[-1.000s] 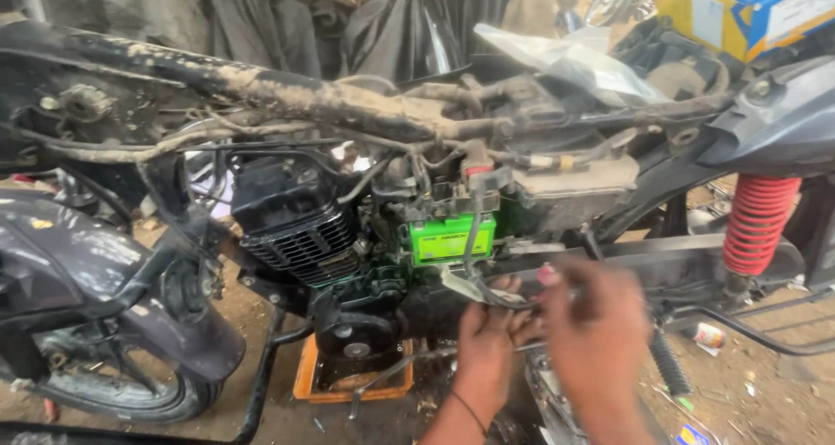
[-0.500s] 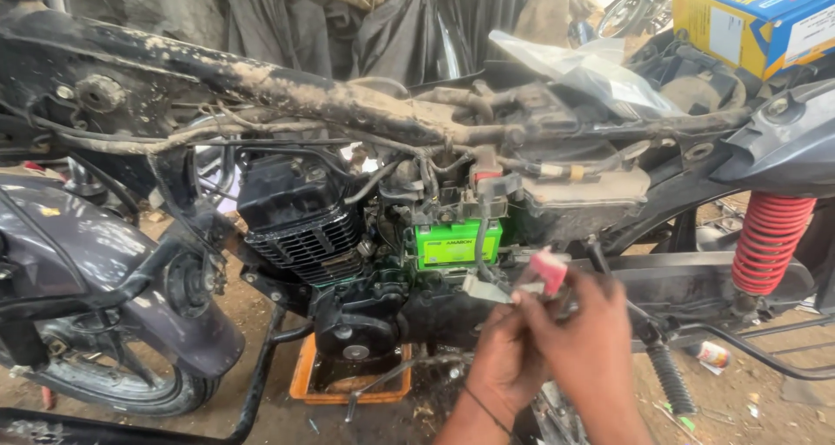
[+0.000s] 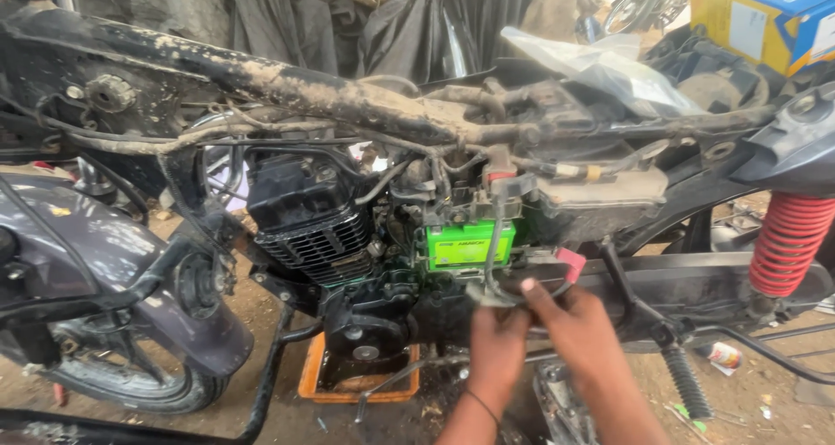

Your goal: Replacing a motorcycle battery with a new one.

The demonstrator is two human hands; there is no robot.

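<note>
The head view looks down on a small grey bracket with a loop of wire (image 3: 497, 290), held just under the green battery (image 3: 470, 243) of a stripped motorcycle. The left hand (image 3: 496, 345) comes up from below with its fingers curled and pressed together around the bracket's lower edge. The right hand (image 3: 578, 332) sits beside it, touching, with thumb and forefinger pinching the wire near a small pink tag (image 3: 570, 262) just beyond the fingertips. Above the fingers stands the battery; to their left, the black finned engine (image 3: 317, 227); below the wrists, an orange tray (image 3: 326, 384) on the dirt floor. Well to the right hangs a red shock spring (image 3: 787, 240), and the mud-caked frame tube (image 3: 348, 106) runs across the top.

To do this well, I judge the left hand should keep the bracket steady against the frame while the right works the wire — small, controlled pulls, not tugs, since the cables nearby are crowded and easily snagged.
</note>
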